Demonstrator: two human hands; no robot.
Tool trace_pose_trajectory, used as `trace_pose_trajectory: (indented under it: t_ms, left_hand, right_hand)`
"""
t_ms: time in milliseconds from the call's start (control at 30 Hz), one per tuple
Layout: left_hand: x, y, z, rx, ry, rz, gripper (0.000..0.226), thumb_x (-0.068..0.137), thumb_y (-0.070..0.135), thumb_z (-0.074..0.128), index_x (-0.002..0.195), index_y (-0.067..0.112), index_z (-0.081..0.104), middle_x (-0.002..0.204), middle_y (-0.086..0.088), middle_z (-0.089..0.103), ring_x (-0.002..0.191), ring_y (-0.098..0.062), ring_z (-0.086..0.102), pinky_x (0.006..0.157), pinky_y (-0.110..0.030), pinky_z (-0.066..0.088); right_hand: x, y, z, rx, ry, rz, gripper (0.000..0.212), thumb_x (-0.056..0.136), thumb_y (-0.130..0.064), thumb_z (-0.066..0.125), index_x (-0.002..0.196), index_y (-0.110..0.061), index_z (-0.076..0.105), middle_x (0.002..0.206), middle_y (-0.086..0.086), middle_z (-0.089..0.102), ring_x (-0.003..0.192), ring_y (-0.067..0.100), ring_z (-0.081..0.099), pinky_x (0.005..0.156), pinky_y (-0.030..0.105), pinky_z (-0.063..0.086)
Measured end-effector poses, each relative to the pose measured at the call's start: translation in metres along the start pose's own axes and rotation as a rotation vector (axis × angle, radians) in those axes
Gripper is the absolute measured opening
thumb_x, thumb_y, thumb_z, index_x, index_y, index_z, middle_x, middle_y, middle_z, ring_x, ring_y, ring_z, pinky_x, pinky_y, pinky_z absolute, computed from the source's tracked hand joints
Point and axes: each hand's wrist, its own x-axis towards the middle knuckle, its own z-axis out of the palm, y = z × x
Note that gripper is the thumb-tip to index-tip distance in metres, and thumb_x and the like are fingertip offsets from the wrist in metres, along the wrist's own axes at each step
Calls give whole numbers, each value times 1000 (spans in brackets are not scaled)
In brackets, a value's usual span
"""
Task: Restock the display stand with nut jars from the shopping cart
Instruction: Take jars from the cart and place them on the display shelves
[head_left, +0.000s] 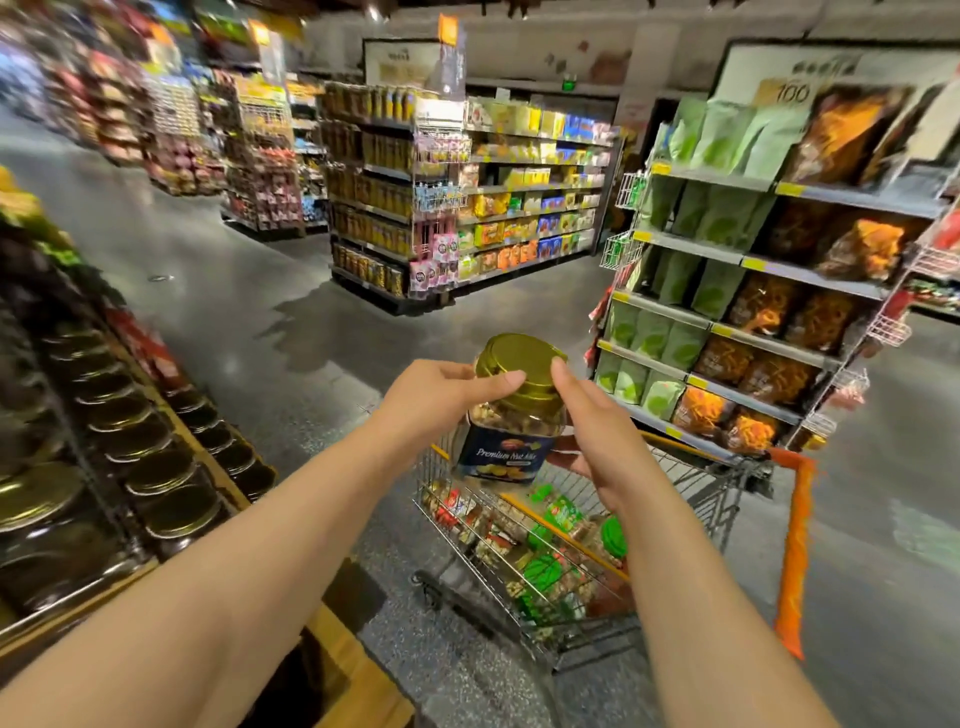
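A clear nut jar with a gold lid and a dark blue "Premium Nut Mix" label hangs in the air above the shopping cart. My left hand grips it at the neck, thumb across the lid's edge. My right hand holds its right side, fingers curled under the jar. The wire cart below holds several jars and packs with green and red lids. The display stand at the left carries rows of gold-lidded jars.
A shelf unit of green and orange snack bags stands just behind the cart at the right. The cart's orange handle points toward me on the right. Grey aisle floor lies ahead, with more shelving further back.
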Motion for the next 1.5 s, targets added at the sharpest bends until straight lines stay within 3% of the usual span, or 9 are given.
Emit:
trace_pose_trajectory:
  t_ms: [133,267,367,467,600,733,933,1200,1500]
  left_hand:
    - [-33,16,2,-35,84,-16,47,73,66,77,94,24,82,96,12,78,97,-7,68,85,-31,48]
    - [-68,21,3,-65,185,-53,27,80,57,76,79,30,75,67,26,69,78,4,60,67,-23,42]
    - [-97,17,5,-105,252,-83,23,81,55,77,74,37,64,75,22,65,76,0,58,66,-30,48]
    - [-127,9,4,-154,310,-124,18,83,50,76,80,36,67,77,20,71,68,3,64,50,-23,52]
    - [-177,1,-7,-179,391,-155,15,86,49,74,87,34,70,76,20,74,66,4,68,57,-25,57]
    - [-223,-6,-22,-206,545,-213,18,83,49,77,86,32,71,74,18,75,63,4,70,53,-25,58]
    - [-297,-16,-51,-190,761,-277,33,80,53,78,97,25,74,91,5,79,87,-16,74,73,-41,63]
    - [-404,-39,-109,-176,979,-282,104,49,79,82,130,17,65,119,-3,73,105,-26,71,75,-47,64]
    - [-521,-72,-193,-204,1034,-304,72,77,55,81,131,14,58,123,-4,68,107,-20,67,77,-41,61]
  right_hand:
    - [-12,-9,-1,-21,-88,-19,61,86,-81,47,117,-32,65,111,-7,74,107,19,70,99,51,55]
    - [-34,-15,2,-30,-188,-37,50,94,-73,45,113,-31,64,108,-5,74,102,18,71,96,47,57]
    - [-51,-14,7,-26,-276,-44,54,94,-72,46,118,-28,64,109,-3,75,100,18,73,88,43,61]
    - [-68,-15,17,-11,-363,-44,49,98,-65,47,116,-23,64,107,-1,76,94,16,74,71,35,61]
    - [-93,-14,42,-31,-473,-77,44,99,-63,47,110,-25,66,103,-6,75,88,10,74,66,30,60]
    - [-119,-16,74,-68,-582,-99,42,98,-63,49,101,-26,68,101,-6,75,93,14,73,79,37,61]
    - [-167,-22,133,-54,-767,-69,47,95,-66,51,115,-25,63,113,-1,71,100,18,71,73,35,61]
    - [-251,-30,217,-35,-942,-90,48,92,-70,53,114,-29,65,111,-4,73,100,18,72,85,45,63]
    - [-364,-40,311,-46,-1006,-104,50,96,-63,53,123,-22,61,115,-2,69,103,17,69,90,45,60]
